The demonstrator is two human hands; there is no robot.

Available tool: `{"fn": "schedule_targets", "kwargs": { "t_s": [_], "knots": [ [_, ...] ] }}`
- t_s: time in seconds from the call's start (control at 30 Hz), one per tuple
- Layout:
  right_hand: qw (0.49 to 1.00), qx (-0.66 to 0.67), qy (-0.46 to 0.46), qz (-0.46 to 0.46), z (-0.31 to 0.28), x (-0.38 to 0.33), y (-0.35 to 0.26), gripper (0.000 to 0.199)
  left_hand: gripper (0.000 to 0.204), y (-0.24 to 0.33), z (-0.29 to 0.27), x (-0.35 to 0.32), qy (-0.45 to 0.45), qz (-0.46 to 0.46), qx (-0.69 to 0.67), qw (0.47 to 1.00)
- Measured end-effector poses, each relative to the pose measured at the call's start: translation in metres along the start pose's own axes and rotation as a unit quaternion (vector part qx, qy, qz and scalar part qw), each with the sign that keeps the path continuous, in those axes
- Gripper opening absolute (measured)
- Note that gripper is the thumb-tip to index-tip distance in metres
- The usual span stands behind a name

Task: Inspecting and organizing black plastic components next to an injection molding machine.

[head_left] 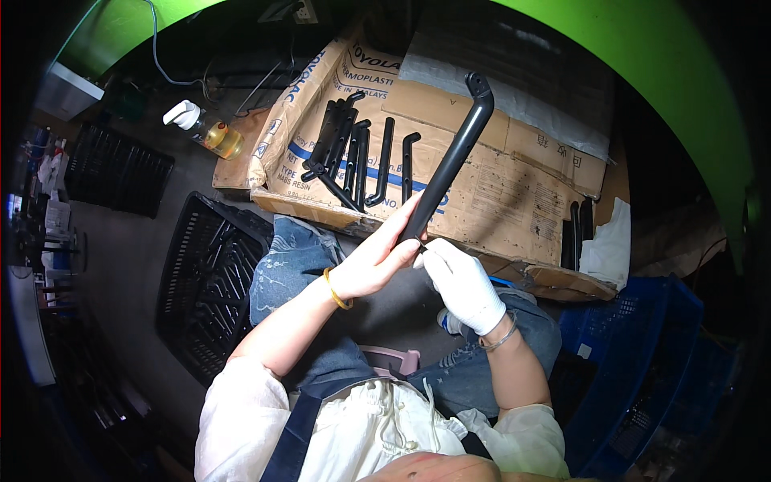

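Roughly twelve o'clock: cardboard-covered table [491,178]; blue crate [626,321], four. Their left hand [376,261] grips black tube [446,173]; gloved right hand [466,289] at its end, grip unclear.

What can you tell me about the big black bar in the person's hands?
The black bar is long, smooth and slightly shiny, maybe plastic. Its far end bends and has what looks like a small hole. It slants, with that end away from the person and toward the right, over the cardboard. The bare left hand grips its near end; the white-gloved right hand has its fingertips there too, partly hiding it.
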State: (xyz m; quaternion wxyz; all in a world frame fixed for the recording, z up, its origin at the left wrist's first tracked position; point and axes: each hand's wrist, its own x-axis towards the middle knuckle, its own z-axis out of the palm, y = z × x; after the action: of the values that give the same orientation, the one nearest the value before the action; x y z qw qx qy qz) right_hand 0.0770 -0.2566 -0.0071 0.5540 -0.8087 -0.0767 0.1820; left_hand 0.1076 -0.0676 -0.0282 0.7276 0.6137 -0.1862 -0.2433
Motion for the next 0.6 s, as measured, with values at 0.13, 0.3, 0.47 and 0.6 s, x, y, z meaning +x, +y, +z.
{"fn": "schedule_targets", "kwargs": {
  "t_s": [0.13,0.3,0.47,0.6],
  "knots": [
    [1.000,0.003,0.005,0.006,0.003,0.001,0.003,0.020,0.068,-0.001,-0.002,-0.001,-0.004,-0.013,-0.009,1.000],
    [1.000,-0.006,0.014,-0.005,0.005,0.002,0.003,0.020,0.068,-0.004,-0.002,-0.001,0.002,-0.017,-0.018,1.000],
    [0.998,-0.036,0.043,-0.028,0.010,0.004,0.008,0.021,0.069,-0.006,0.001,-0.001,0.008,-0.008,-0.037,0.999],
    [0.996,-0.038,0.076,-0.033,0.012,0.003,0.005,0.019,0.069,-0.001,0.003,0.001,0.017,-0.010,-0.062,0.998]
  ]
}}
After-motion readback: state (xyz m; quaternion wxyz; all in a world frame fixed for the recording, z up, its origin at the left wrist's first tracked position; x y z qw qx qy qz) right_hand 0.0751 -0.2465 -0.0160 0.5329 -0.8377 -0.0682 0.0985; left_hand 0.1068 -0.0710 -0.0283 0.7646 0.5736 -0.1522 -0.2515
